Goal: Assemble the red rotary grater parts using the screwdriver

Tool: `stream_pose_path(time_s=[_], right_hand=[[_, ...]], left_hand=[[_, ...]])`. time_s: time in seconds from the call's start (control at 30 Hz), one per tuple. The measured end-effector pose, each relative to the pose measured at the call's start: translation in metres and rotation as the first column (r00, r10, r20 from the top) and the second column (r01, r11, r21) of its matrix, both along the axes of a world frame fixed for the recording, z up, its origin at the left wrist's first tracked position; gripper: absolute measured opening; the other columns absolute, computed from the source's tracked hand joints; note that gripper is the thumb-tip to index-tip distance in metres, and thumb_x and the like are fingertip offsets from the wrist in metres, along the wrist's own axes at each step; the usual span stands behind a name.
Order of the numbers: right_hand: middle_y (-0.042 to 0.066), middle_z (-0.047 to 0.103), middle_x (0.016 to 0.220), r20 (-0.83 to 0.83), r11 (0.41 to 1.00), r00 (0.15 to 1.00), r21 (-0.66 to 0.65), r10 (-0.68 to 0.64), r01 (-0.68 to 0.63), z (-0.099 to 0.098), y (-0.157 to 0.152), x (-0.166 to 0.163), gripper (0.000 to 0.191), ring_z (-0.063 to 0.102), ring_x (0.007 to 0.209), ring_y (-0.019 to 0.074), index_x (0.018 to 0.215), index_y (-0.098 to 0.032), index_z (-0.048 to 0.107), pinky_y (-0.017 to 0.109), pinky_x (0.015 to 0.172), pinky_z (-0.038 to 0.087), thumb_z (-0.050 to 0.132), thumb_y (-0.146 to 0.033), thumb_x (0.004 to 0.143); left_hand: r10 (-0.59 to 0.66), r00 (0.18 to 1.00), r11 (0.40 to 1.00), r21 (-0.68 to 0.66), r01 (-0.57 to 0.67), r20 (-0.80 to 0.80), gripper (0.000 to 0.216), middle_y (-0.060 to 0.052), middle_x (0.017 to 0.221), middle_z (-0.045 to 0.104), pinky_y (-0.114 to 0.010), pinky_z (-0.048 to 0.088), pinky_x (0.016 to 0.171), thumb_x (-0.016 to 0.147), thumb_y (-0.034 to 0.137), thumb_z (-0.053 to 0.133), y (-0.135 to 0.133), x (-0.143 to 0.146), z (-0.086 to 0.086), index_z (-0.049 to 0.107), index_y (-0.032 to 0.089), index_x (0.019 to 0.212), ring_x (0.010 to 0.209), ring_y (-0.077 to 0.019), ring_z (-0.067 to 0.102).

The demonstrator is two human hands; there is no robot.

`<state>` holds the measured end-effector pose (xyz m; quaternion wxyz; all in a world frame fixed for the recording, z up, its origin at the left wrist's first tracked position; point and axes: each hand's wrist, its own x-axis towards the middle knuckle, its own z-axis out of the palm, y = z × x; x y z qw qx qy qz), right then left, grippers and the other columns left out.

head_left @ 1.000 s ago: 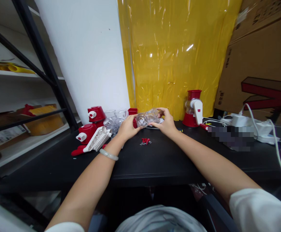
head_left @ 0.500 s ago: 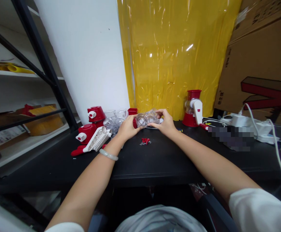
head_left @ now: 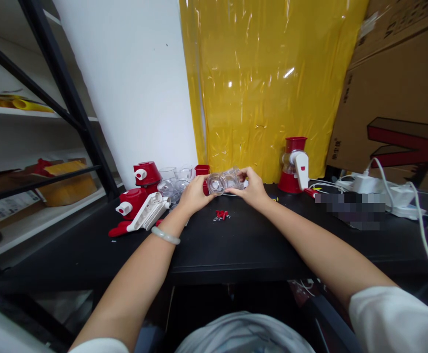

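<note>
A clear plastic grater housing (head_left: 232, 179) lies on its side between my two hands, raised a little over the black table (head_left: 236, 245). Its round opening faces me on the left. My left hand (head_left: 195, 193) is closed around the round end, with the thumb along its lower edge. The other end is gripped by my right hand (head_left: 252, 189), fingers on top and thumb below. Small red parts and metal screws (head_left: 221, 215) lie on the table just below the housing.
Red bases (head_left: 131, 203), white crank handles (head_left: 149, 211) and clear plastic parts (head_left: 173, 186) stand at left. A red hopper (head_left: 202, 169) sits behind my left hand. An assembled rotary grater (head_left: 294, 166) stands back right, beside white chargers and cables (head_left: 364, 184).
</note>
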<state>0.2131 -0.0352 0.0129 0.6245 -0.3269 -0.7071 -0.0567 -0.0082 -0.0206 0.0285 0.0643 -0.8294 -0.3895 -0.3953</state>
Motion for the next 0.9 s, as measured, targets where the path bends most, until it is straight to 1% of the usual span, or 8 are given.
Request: stream_pose_path(time_s=[0.27,0.4,0.67,0.8,0.9], right_hand=[[0.002,0.057,0.08,0.012,1.0,1.0,-0.017,-0.009,0.009,-0.0001,0.0002,0.0006,0.052,0.054,0.071,0.0177,0.088,-0.022,0.05,0.033,0.067,0.044,0.087,-0.045,0.058],[0.002,0.057,0.08,0.012,0.999,1.0,-0.032,-0.017,0.017,0.0,-0.0008,0.0002,0.052,0.053,0.071,0.0177,0.087,-0.022,0.05,0.033,0.066,0.043,0.086,-0.047,0.059],[0.001,0.055,0.078,0.043,0.999,0.999,-0.03,-0.033,0.034,0.0008,-0.001,0.0007,0.052,0.051,0.069,0.017,0.086,-0.022,0.048,0.031,0.063,0.041,0.084,-0.051,0.06],[0.002,0.055,0.077,0.101,0.997,0.992,0.015,-0.077,0.076,0.0003,-0.0038,-0.0008,0.051,0.051,0.069,0.0177,0.086,-0.022,0.048,0.032,0.065,0.04,0.081,-0.053,0.064],[0.001,0.055,0.076,0.164,0.988,0.977,0.095,-0.132,0.118,0.0006,-0.0088,-0.0042,0.05,0.051,0.07,0.0187,0.085,-0.023,0.048,0.033,0.068,0.039,0.081,-0.055,0.064]], left_hand=[[0.002,1.0,1.0,0.003,-0.002,-0.011,0.058,-0.012,0.12,0.064,-0.043,0.049,0.096,0.073,0.041,0.076,0.0008,-0.0007,-0.0007,0.057,0.017,0.122,0.112,-0.0296,0.061],[0.0,1.0,1.0,-0.002,0.0,-0.008,0.06,-0.013,0.12,0.064,-0.045,0.049,0.096,0.072,0.04,0.077,0.0035,-0.0012,-0.0026,0.057,0.017,0.123,0.112,-0.0308,0.061],[-0.065,0.998,0.998,-0.005,0.065,-0.017,0.061,-0.015,0.122,0.063,-0.048,0.048,0.097,0.07,0.037,0.078,0.0093,-0.0034,-0.0033,0.056,0.018,0.124,0.114,-0.0332,0.06],[-0.08,0.997,0.997,-0.002,0.08,-0.009,0.06,-0.015,0.12,0.063,-0.048,0.048,0.095,0.07,0.038,0.078,0.0095,-0.0039,-0.0041,0.056,0.018,0.122,0.112,-0.0331,0.06],[-0.097,0.995,0.995,-0.018,0.097,0.003,0.056,-0.014,0.114,0.063,-0.047,0.049,0.09,0.07,0.041,0.078,0.0072,-0.0039,-0.0047,0.057,0.018,0.117,0.107,-0.0324,0.062]])
